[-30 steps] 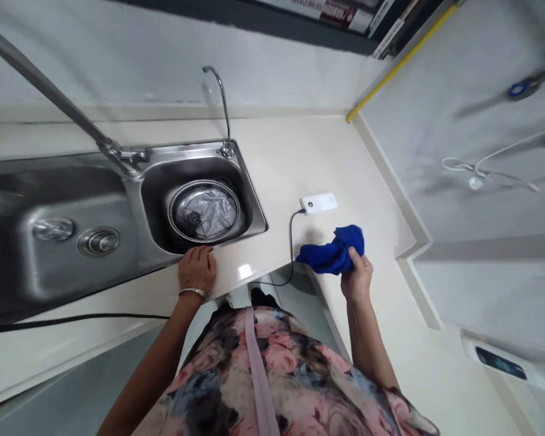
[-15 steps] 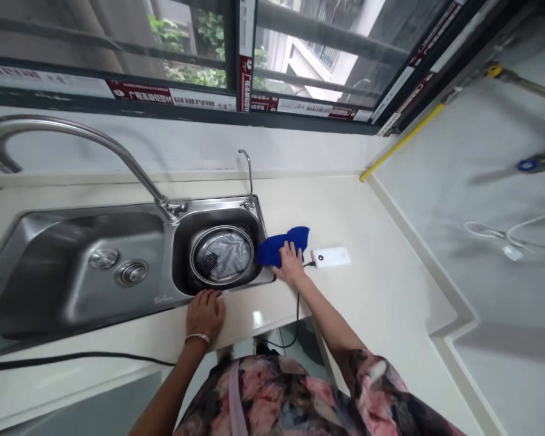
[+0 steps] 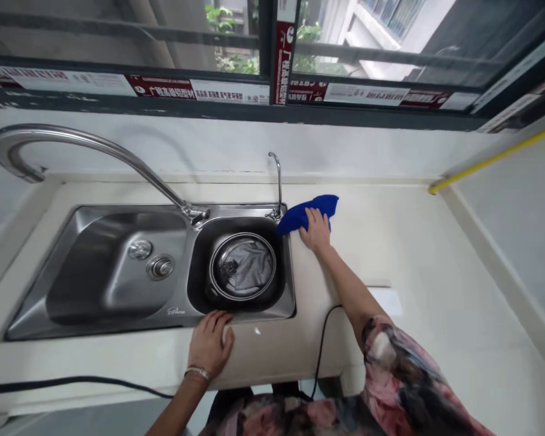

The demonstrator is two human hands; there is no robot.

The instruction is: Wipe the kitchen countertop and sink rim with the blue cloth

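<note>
My right hand point(image 3: 317, 231) presses a blue cloth point(image 3: 295, 217) against the white countertop, just right of the sink's back corner. The fingers lie over the cloth, and its two ends stick out to either side. My left hand point(image 3: 211, 346) rests on the counter's front edge, fingers stretched toward the rim of the steel double sink point(image 3: 95, 328). Nothing shows in that hand. In the right basin sits a round metal pot point(image 3: 218, 289) with a grey cloth point(image 3: 254, 266) and a perforated part inside.
A tall curved faucet point(image 3: 118, 154) and a small thin tap point(image 3: 279, 178) stand behind the sink. A white power bank point(image 3: 388, 300) lies right of my forearm, with a black cable point(image 3: 320, 348) near it. Another black cable point(image 3: 72, 380) crosses the counter's front left. The window point(image 3: 236, 91) is behind.
My right hand has slid the blue cloth back along the sink's right side, toward the small tap. The view has shifted, and my left hand stays at the front edge.
</note>
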